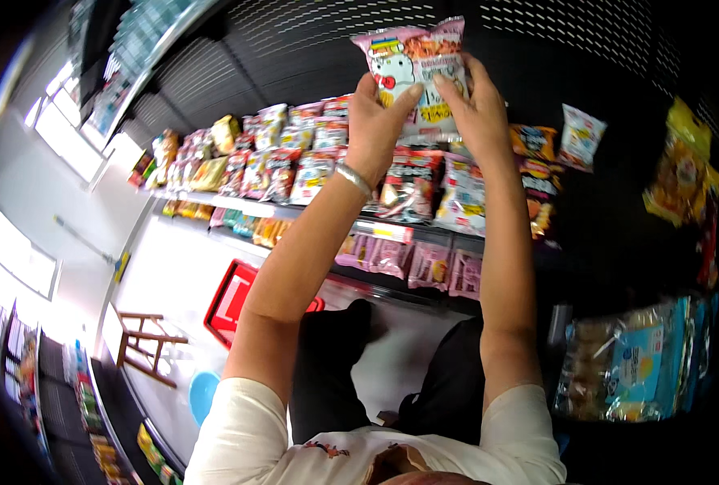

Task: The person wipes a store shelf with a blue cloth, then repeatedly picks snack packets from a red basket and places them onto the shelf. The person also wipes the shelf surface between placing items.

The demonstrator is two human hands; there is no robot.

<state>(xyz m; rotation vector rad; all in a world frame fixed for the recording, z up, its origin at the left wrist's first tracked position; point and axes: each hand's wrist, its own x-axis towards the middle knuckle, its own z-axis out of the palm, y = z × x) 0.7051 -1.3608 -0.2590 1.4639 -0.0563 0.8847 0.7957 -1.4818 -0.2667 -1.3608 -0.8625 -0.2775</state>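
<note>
Both my hands hold up one pink and white snack bag (426,57) with a cartoon cat on it, above a black shelf. My left hand (383,118) grips its left side, thumb across the front; my right hand (477,112) grips the right side, also with the thumb in front. Behind and below the bag, rows of upright snack bags stand on the shelf, among them a red and black bag (409,185) and a white and pink bag (462,194) near my right forearm.
Pink packets (429,265) line a lower shelf. On the floor are a red plastic basket (229,303), a wooden stool (144,339) and a light blue basin (203,394). Bread-like packs in clear and blue wrapping (632,364) lie at the right. More shelves stand at lower left.
</note>
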